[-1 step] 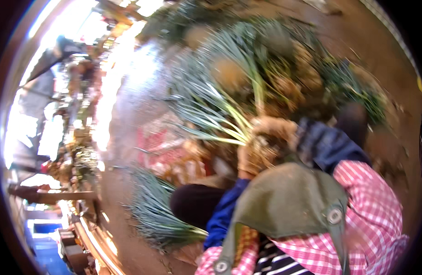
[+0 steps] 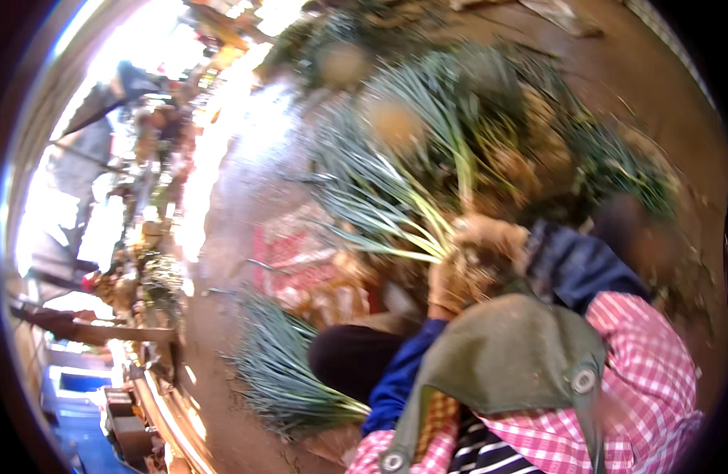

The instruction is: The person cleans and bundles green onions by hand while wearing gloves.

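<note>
My left hand (image 2: pixel 445 291) is closed around the pale lower stalks of a small bunch of spring onions (image 2: pixel 419 225), from below. Just above and to its right, my right hand (image 2: pixel 490 235) is bent over the root end, its fingers closed on the same bunch. The tangled brown roots (image 2: pixel 476 272) show between the two hands. The leaves fan out toward the upper left. Behind them, a large heap of spring onions (image 2: pixel 435 99) lies on the ground. Another bundle of spring onions (image 2: pixel 289 371) rests by my left knee (image 2: pixel 352 355), leaves pointing up and left.
A red and white sack (image 2: pixel 297 265) lies on the brown ground left of my hands. More greens (image 2: pixel 625 170) lie at the far right. Wooden planks (image 2: pixel 135 336), a blue container (image 2: pixel 83 430) and bright, blurred goods line the left side. A pale scrap (image 2: pixel 562 16) lies at the top.
The whole view has shifted slightly, so things sit a little lower and further right. My hands keep their hold on the bunch.
</note>
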The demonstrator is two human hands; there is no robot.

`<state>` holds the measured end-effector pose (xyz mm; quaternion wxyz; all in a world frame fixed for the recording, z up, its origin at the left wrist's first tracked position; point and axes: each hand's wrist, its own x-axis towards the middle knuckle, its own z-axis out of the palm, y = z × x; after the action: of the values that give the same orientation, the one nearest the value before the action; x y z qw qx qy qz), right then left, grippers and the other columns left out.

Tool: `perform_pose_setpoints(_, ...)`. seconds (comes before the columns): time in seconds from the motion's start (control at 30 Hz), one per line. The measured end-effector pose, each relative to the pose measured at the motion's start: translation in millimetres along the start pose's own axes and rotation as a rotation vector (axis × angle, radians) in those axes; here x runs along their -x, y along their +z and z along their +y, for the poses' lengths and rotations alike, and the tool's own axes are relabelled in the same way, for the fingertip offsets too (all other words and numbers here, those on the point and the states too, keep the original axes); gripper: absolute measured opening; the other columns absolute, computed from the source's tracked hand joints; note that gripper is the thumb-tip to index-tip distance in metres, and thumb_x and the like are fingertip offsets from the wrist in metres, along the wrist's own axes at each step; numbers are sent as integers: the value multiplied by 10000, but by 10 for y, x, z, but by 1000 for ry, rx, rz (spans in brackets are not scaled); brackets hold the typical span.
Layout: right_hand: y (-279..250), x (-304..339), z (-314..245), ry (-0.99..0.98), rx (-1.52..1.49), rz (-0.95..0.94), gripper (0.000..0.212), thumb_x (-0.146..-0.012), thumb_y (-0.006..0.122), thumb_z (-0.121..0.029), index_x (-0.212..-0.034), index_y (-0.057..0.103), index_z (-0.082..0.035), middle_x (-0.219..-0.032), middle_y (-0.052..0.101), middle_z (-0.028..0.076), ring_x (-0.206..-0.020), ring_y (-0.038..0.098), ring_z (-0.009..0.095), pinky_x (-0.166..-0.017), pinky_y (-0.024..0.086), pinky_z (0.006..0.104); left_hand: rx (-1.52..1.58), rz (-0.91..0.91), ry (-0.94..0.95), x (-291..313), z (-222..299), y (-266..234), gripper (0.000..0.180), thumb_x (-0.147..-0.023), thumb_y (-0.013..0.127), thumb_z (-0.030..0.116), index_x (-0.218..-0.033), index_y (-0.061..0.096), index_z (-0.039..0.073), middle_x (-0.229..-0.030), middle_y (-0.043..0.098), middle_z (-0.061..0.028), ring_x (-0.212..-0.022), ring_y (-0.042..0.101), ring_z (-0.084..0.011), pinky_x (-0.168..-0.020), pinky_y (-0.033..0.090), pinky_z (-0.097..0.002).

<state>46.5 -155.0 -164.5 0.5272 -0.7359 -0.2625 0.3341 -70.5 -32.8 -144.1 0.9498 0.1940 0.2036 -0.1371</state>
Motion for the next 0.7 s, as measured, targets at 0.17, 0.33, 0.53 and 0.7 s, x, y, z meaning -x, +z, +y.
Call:
perform_pose_setpoints(0.17,108,305,-498,81,488,48,313,-801,577,-312,-868,631,-11,-738,637,151,-671,607,244,-636,465,362,53,190,47,-271,-56,-219,264,-890,582,259,-1004,593,22,-915,629,-90,-755,621,-217,-637,549,-339)
perform_pose_setpoints(0.33,472,513,-461,10,903,55,303,-767,578,-330,-872,627,-50,-805,637,167,-778,622,355,-671,472,441,-37,168,-102,-138,-27,-173,250,-911,531,310,-953,603,74,-814,626,-61,-668,602,-213,-573,520,-364)
perform_pose_setpoints(0.53,297,682,-312,-172,1034,-91,286,-792,565,-348,-754,642,-75,-750,634,133,-717,628,297,-634,477,424,-124,102,-70,-316,-128,-166,144,-884,557,235,-846,583,98,-717,589,-25,-616,581,-159,-534,485,-298)
perform_pose_setpoints(0.7,-10,718,-570,48,594,-397,176,-731,631,-239,-754,645,-65,-712,632,113,-651,596,270,-598,497,370,176,130,91,-140,139,179,127,-839,636,104,-953,591,72,-604,470,51,-526,463,-78,-470,407,-199)
